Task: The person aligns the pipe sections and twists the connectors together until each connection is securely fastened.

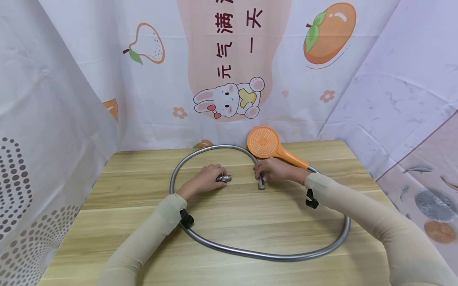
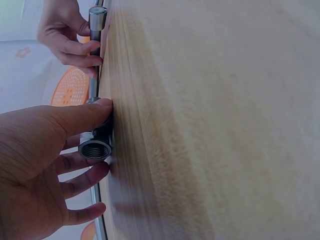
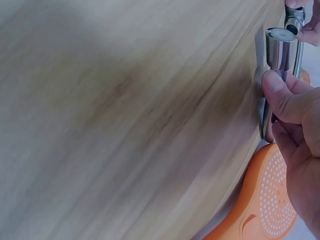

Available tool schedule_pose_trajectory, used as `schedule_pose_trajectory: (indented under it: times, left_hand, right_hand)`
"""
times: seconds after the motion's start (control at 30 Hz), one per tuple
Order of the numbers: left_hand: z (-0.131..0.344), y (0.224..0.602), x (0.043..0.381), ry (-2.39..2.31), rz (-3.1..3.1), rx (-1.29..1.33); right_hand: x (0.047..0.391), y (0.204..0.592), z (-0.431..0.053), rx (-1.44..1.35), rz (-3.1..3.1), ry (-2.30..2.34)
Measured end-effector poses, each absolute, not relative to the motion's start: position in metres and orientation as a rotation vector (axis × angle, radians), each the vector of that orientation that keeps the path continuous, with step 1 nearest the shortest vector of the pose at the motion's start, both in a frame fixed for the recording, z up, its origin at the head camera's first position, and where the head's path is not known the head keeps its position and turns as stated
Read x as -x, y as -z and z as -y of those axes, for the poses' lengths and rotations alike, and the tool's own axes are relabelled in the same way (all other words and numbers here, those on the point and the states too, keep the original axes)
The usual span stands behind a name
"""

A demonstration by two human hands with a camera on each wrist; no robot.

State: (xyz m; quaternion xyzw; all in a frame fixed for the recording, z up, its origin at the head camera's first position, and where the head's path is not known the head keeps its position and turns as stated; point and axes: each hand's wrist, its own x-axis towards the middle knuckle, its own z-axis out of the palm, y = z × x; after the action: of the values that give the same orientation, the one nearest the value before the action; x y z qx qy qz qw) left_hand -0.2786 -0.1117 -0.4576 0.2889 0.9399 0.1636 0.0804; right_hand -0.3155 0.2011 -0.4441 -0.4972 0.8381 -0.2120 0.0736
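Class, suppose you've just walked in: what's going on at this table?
A person's left hand pinches a small metal fitting, while the right hand holds a grey hose near its metal end. Fitting and hose end are apart. The hose loops across the wooden table, its other end meeting an orange shower head near the far edge.

Gap free between left fingers [image 1: 222, 171] and right fingers [image 1: 260, 165]; hose [image 1: 282, 257] bars near side, shower head [image 1: 262, 142] far side.
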Motion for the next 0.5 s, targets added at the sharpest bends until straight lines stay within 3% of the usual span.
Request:
schedule_pose_trajectory:
  times: [0.5]
  left_hand:
    - [0.1116, 0.4600, 0.2798, -0.497, -2.809, -0.878]
  right_hand:
    - [0.3142, 0.4428, -0.1947, 1.345, -2.515, 0.873]
